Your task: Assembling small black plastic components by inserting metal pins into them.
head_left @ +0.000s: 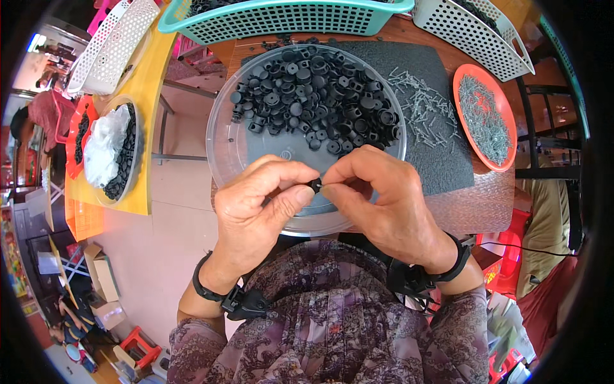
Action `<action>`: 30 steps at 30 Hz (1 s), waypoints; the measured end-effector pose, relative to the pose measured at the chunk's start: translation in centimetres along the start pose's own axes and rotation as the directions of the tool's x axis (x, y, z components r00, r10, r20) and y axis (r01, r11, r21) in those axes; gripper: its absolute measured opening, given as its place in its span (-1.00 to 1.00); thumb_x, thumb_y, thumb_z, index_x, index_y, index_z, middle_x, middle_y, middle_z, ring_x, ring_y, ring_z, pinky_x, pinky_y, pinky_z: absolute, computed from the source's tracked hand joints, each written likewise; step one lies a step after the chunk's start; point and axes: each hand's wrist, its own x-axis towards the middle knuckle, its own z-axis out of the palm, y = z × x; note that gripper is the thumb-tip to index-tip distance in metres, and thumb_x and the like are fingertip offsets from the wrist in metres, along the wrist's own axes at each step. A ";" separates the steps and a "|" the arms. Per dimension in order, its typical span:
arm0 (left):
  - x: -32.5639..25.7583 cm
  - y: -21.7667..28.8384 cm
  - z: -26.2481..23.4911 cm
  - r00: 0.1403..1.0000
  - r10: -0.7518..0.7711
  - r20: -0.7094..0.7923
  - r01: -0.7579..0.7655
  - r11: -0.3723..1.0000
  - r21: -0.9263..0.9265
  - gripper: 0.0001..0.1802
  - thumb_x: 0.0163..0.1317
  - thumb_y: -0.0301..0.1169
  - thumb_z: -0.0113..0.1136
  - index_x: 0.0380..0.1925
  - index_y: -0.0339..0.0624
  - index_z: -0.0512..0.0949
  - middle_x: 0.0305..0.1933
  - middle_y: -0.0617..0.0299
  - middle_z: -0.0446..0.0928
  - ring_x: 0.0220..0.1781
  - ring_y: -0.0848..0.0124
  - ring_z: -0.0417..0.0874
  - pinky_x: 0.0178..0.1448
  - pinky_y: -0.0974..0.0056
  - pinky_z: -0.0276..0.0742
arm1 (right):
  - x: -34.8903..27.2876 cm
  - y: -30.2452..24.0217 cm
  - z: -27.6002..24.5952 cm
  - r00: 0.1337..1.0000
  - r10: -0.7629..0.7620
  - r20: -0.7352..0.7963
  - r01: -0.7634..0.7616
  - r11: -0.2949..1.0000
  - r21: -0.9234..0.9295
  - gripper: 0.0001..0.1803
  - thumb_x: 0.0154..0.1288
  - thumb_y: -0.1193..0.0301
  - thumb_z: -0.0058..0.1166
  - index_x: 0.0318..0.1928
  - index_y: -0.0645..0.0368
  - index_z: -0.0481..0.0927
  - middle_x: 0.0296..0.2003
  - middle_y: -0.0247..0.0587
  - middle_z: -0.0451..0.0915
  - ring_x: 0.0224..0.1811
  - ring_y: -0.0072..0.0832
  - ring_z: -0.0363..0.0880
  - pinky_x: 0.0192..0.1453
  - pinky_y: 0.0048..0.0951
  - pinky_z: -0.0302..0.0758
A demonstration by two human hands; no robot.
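Observation:
Over the near rim of a clear round tub [220, 137], my two hands meet fingertip to fingertip. My left hand [256, 208] pinches a small black plastic part [315, 185] between thumb and forefinger. From the other side my right hand [387, 201] is closed in a pinch, its fingertips against that part. A tiny pale glint shows where they meet, too small to name. Many loose black plastic parts [320, 96], round caps and short cylinders, are heaped at the tub's far side.
Short metal pins or screws [425, 105] lie scattered on a dark foam mat [448, 176]. An orange-red dish [458, 93] holds more. A teal basket [281, 25] and a white basket [505, 54] stand behind. On a yellow table [137, 173] at left sits a tub with a plastic bag [105, 147].

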 end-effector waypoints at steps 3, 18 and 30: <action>0.1 0.6 0.5 0.988 -0.145 -0.055 0.134 0.976 -0.169 -0.81 0.08 -0.60 0.26 -0.26 -0.36 0.58 -0.31 0.26 0.48 -0.25 0.56 0.53 -0.19 0.49 0.47 | 0.1 -0.1 -0.1 1.000 -0.010 0.012 0.010 1.000 0.012 -0.95 0.01 0.63 0.05 -0.47 0.27 0.48 -0.58 -0.12 0.49 -0.51 -0.20 0.43 -0.43 -0.29 0.34; 0.1 0.4 0.3 0.988 -0.148 0.037 0.153 0.972 -0.180 -0.83 0.07 -0.59 0.26 -0.29 -0.38 0.56 -0.31 0.28 0.51 -0.24 0.55 0.54 -0.16 0.47 0.47 | -0.3 -0.6 0.1 0.977 0.213 0.015 -0.210 0.942 0.261 -0.77 0.08 0.66 0.16 -0.20 0.31 0.53 -0.37 -0.31 0.58 -0.34 -0.69 0.51 -0.24 -0.64 0.47; -0.2 -0.1 -1.0 0.980 -0.194 -0.053 0.182 0.968 -0.170 -0.84 0.13 -0.59 0.20 -0.25 -0.34 0.54 -0.36 0.33 0.51 -0.36 0.60 0.48 -0.24 0.50 0.43 | 1.6 0.5 -1.1 0.979 -0.200 -0.043 0.191 0.968 -0.164 -0.81 -0.03 0.59 0.23 -0.33 0.29 0.56 -0.46 -0.12 0.52 -0.46 -0.27 0.51 -0.40 -0.37 0.43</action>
